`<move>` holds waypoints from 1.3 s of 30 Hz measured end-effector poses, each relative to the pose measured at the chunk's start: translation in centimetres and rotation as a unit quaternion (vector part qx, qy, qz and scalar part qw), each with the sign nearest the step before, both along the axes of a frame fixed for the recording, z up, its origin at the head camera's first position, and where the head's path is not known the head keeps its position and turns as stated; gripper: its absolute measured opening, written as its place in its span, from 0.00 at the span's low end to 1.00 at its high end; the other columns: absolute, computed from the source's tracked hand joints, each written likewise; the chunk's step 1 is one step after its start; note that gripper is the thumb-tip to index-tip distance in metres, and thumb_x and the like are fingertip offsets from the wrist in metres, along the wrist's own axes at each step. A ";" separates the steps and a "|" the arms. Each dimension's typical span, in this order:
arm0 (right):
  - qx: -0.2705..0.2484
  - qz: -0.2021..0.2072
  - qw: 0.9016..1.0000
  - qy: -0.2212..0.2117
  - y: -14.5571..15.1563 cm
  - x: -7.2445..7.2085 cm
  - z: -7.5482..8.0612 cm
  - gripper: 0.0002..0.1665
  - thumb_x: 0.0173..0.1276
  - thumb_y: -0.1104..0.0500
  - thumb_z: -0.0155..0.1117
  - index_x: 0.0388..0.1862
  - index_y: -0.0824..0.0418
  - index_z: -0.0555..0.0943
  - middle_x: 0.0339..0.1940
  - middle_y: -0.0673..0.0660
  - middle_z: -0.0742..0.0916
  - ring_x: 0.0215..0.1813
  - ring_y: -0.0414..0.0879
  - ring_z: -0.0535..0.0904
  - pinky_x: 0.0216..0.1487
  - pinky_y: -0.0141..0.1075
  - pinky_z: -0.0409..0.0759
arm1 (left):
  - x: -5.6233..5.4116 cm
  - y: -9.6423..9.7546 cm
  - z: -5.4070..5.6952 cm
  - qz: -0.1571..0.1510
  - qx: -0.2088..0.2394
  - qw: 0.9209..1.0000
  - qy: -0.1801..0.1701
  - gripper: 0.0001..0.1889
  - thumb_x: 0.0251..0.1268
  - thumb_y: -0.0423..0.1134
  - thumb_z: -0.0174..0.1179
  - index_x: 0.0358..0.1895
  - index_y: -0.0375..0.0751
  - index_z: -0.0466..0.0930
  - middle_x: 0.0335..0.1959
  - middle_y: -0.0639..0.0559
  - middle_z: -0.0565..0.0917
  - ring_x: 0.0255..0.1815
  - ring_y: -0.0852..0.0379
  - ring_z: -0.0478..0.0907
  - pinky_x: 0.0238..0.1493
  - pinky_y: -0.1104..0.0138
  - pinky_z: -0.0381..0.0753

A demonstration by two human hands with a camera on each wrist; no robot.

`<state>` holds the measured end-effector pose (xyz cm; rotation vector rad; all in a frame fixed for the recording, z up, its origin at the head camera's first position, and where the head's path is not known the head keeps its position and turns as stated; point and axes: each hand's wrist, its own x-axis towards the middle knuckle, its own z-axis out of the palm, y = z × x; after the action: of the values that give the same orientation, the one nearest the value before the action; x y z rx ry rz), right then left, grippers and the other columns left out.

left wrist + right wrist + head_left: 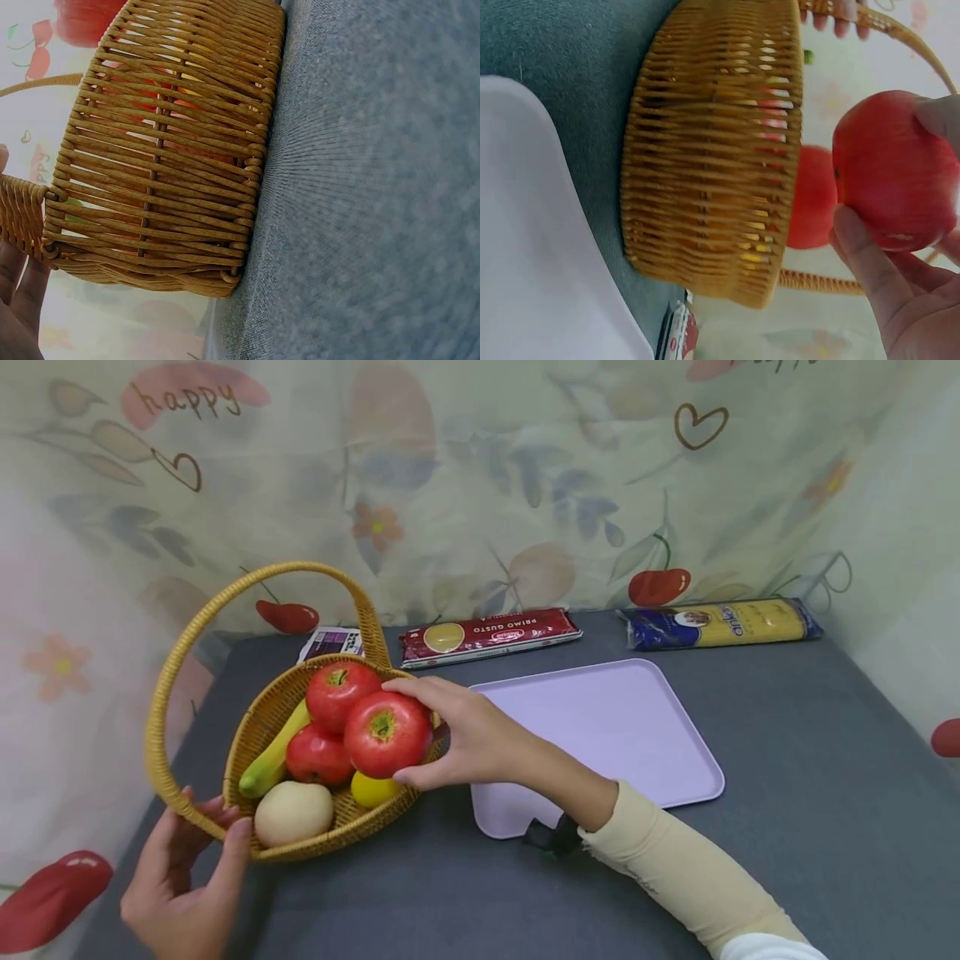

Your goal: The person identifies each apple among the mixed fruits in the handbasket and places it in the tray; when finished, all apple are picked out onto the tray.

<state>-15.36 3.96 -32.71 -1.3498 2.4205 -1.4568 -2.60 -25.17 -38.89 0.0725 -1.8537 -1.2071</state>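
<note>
My right hand [472, 735] holds a red apple [387, 734] between thumb and fingers, above the right side of a wicker basket [375, 820]. In the right wrist view this apple [896, 172] is raised past the basket's rim. Two more red apples, one on top [341, 693] and one lower [318, 754], lie inside with a banana [276, 752], a pale round fruit [294, 814] and a yellow fruit [373, 790], partly hidden by the held apple. At the near left, my left hand [187, 881] grips the foot of the basket's arched handle [159, 727].
A lilac tray [600, 718] lies right of the basket, partly under my right forearm. Along the back are a red pasta packet [491, 637], a yellow and blue packet [723, 624] and a small printed packet [332, 642]. Patterned cloth [480, 485] hangs behind the grey table [420, 902].
</note>
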 end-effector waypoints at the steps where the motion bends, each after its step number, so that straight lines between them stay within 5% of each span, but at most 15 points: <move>1: -0.007 -0.004 1.000 -0.008 0.3 -0.1 0.0 0.49 0.53 0.52 0.81 0.73 0.55 0.69 0.63 0.51 0.78 0.57 0.39 0.75 0.45 0.32 0.85 | 0.0 0.0 0.0 0.002 -0.002 1.000 -0.003 0.30 0.48 0.16 0.70 0.60 0.29 0.80 0.43 0.39 0.86 0.38 0.61 0.85 0.44 0.78 0.81; 9: -0.070 -0.081 0.992 -0.061 3.0 -1.6 -0.2 0.49 0.52 0.56 0.82 0.72 0.57 0.70 0.61 0.52 0.80 0.52 0.44 0.81 0.44 0.36 0.86 | 0.1 0.1 0.0 0.003 0.003 1.000 -0.004 0.30 0.47 0.15 0.70 0.59 0.27 0.80 0.43 0.41 0.87 0.38 0.62 0.85 0.45 0.78 0.81; 18: -0.067 -0.166 0.979 -0.096 5.2 -3.4 0.0 0.48 0.51 0.55 0.83 0.71 0.57 0.70 0.61 0.55 0.79 0.53 0.51 0.81 0.45 0.42 0.87 | 0.3 0.1 0.4 0.020 -0.036 0.998 -0.046 0.33 0.51 0.19 0.71 0.64 0.38 0.79 0.45 0.39 0.86 0.40 0.62 0.85 0.46 0.77 0.81; 33: -0.014 -0.226 0.964 -0.139 5.6 -4.6 -1.7 0.47 0.51 0.53 0.82 0.68 0.55 0.68 0.61 0.56 0.78 0.56 0.53 0.77 0.48 0.45 0.86 | 0.4 1.2 1.2 0.001 0.000 1.000 -0.005 0.29 0.49 0.16 0.69 0.60 0.27 0.79 0.43 0.47 0.87 0.38 0.62 0.84 0.45 0.79 0.80; 39: 0.037 -0.245 0.956 -0.155 5.4 -5.4 -3.0 0.47 0.51 0.51 0.82 0.66 0.56 0.67 0.59 0.58 0.79 0.57 0.53 0.76 0.53 0.48 0.84 | 0.2 0.6 0.5 0.012 -0.007 1.000 -0.018 0.30 0.49 0.16 0.70 0.61 0.31 0.80 0.44 0.42 0.87 0.39 0.62 0.85 0.45 0.78 0.81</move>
<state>-20.72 9.41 -35.73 -0.4639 2.6610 -1.4977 -2.36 -24.61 -38.44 0.1090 -1.8867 -1.1823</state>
